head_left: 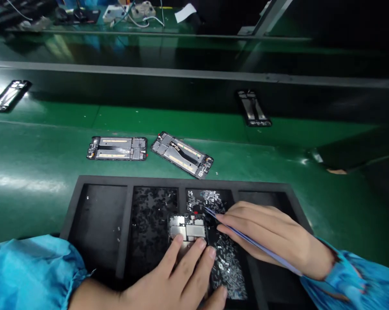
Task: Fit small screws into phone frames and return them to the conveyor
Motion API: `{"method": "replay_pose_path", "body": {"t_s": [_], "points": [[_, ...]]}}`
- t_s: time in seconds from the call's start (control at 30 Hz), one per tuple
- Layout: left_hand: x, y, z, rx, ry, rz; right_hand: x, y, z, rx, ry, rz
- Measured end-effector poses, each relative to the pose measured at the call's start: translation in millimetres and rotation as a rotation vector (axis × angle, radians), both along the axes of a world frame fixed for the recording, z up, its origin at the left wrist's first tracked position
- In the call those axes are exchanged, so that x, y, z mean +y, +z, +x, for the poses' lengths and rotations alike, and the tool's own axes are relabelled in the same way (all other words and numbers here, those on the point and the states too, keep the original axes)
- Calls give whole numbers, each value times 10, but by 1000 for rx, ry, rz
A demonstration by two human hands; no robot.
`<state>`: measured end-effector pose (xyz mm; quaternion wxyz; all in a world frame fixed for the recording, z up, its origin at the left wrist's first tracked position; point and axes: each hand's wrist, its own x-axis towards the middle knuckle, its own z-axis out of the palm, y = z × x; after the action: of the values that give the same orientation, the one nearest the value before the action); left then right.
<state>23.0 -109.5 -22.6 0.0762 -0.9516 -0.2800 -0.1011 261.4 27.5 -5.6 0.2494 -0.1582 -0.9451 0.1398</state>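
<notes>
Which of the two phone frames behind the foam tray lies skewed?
The black metal phone frame on the right: it sits diagonally, while its left neighbour lies square.

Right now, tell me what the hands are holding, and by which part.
The right hand holds blue tweezers by their middle; the left hand presses a phone frame at its lower end with its fingertips.

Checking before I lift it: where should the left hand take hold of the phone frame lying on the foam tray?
Probably across the phone frame's two long black side edges, coming from above. It lies flat on the foam tray, leaving those edges reachable, and its metal plates are best avoided. The left hand rests on its near end.
</notes>
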Motion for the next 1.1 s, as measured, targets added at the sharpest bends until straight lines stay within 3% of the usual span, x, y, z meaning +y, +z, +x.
{"method": "replay_pose_path", "body": {"t_s": [0.3, 0.4, 0.47, 0.57, 0.67, 0.8, 1.1], "points": [[12, -2, 9, 17, -17, 0, -92, -63, 21, -72, 52, 124], [13, -15, 18, -9, -7, 20, -145, 7, 41, -73, 57, 176], [9, -16, 24, -21, 9, 31, -138, 126, 19, -51, -47, 89], [-1, -13, 40, -33, 30, 50, -49, 289, -140, -6, -181, -233], [-9, -34, 67, -57, 64, 77, 60, 295, -408, 68, -100, -416], [-16, -92, 112, -109, 110, 102, 123, 181, -624, 17, -18, -431], [4, -66, 109, -91, 90, 60, 118, 164, -570, 21, 24, -369]]}}
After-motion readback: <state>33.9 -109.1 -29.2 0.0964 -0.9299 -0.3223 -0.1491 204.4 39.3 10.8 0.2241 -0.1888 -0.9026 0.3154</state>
